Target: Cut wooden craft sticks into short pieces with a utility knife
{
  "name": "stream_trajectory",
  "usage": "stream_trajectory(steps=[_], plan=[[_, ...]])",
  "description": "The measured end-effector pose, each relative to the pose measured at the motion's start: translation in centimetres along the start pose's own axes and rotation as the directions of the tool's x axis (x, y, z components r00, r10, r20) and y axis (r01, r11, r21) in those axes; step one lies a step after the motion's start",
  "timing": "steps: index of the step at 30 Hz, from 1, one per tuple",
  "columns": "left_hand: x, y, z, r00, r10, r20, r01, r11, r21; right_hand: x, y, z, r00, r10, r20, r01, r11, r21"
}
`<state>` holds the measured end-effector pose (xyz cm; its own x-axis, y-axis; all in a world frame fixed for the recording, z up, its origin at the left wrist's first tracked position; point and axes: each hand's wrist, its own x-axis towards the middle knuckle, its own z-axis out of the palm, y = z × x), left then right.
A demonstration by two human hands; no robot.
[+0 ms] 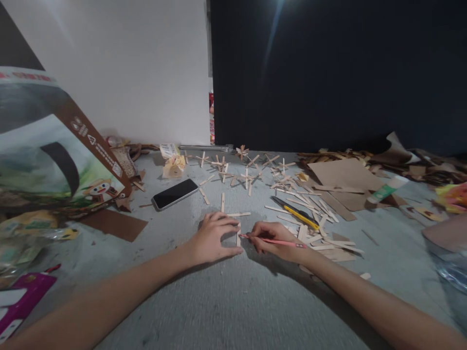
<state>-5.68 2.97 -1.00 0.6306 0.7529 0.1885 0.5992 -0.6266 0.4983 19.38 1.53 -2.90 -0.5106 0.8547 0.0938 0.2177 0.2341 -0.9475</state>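
My left hand point(215, 236) lies on the grey table point(226, 301), fingers curled and pressing down a small wooden stick point(238, 238) between thumb and forefinger. My right hand point(274, 239) is closed on a pink pencil point(277, 241) whose tip touches that stick. Another loose stick point(239, 214) lies just beyond my left fingers. Both forearms reach in from the bottom edge.
Several crossed wooden sticks point(248, 172) are scattered farther back. A black phone point(175, 193) lies left of centre, a yellow utility knife point(297, 214) and brown cardboard point(343, 177) to the right, a glue tube point(386, 188) beyond. A printed box point(54, 150) stands at left.
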Motion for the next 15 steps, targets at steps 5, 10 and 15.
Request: stream_trajectory(steps=[5, 10, 15], plan=[[0.04, 0.02, -0.02, 1.0, -0.018, 0.022, 0.018, 1.0, 0.016, 0.07, -0.27, -0.13, 1.0, 0.02, 0.01, -0.02, 1.0, -0.014], [-0.01, 0.24, -0.08, 0.999, -0.028, 0.03, 0.027, 0.999, 0.022, 0.12, -0.32, -0.14, 1.0, 0.006, 0.018, -0.005, 1.0, -0.029], [0.02, 0.69, -0.42, 0.999, -0.043, 0.015, 0.043, 0.999, 0.012, -0.13, -0.31, -0.15, 0.997, -0.073, -0.032, 0.07, 0.994, -0.088]])
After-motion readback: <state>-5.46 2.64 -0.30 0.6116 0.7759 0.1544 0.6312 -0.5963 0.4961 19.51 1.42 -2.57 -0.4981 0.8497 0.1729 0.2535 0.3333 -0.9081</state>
